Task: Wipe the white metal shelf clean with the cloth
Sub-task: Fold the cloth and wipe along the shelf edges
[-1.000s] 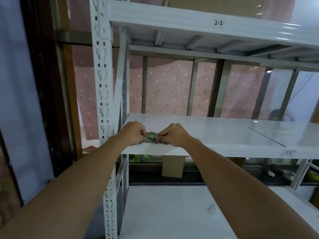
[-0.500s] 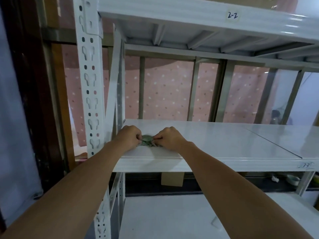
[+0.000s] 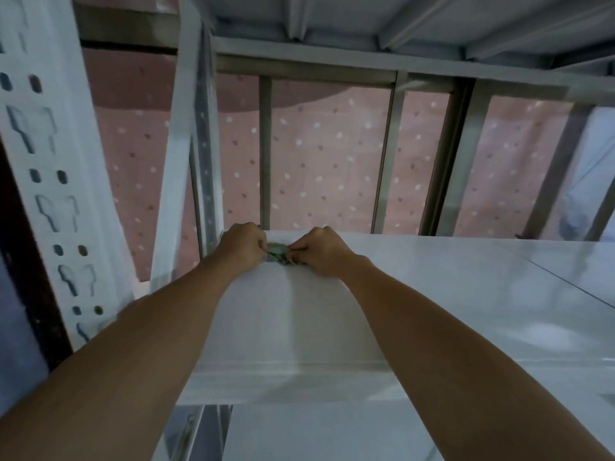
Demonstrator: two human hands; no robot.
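Both my arms reach out over the white metal shelf (image 3: 432,311), and my hands meet at its far left corner, at about twelve o'clock from where I stand. My left hand (image 3: 241,247) is curled into a fist on the left end of the cloth (image 3: 279,252), knuckles up, fingers tucked under and closed on the fabric. My right hand (image 3: 319,249) is closed the same way on the right end, thumb and fingers pinching the bunched material. The two fists sit just beside each other, with only a small wad of greenish-grey cloth showing between them. The cloth lies pressed on the shelf surface close to the back edge; how much of it is folded under my palms I cannot tell.

The shelf board runs from my hands toward three o'clock, pale and glossy, with a thin seam line crossing it at about two o'clock. Its front lip passes under my forearms. At nine o'clock stands the white perforated upright post (image 3: 50,194) of the rack, with keyhole slots down its face. A slanted brace (image 3: 179,161) rises at about eleven o'clock. Behind the shelf, a pink dotted curtain (image 3: 332,161) hangs behind grey vertical bars. Overhead, the ribbed underside of the upper shelf (image 3: 432,24) fills the top of my view.
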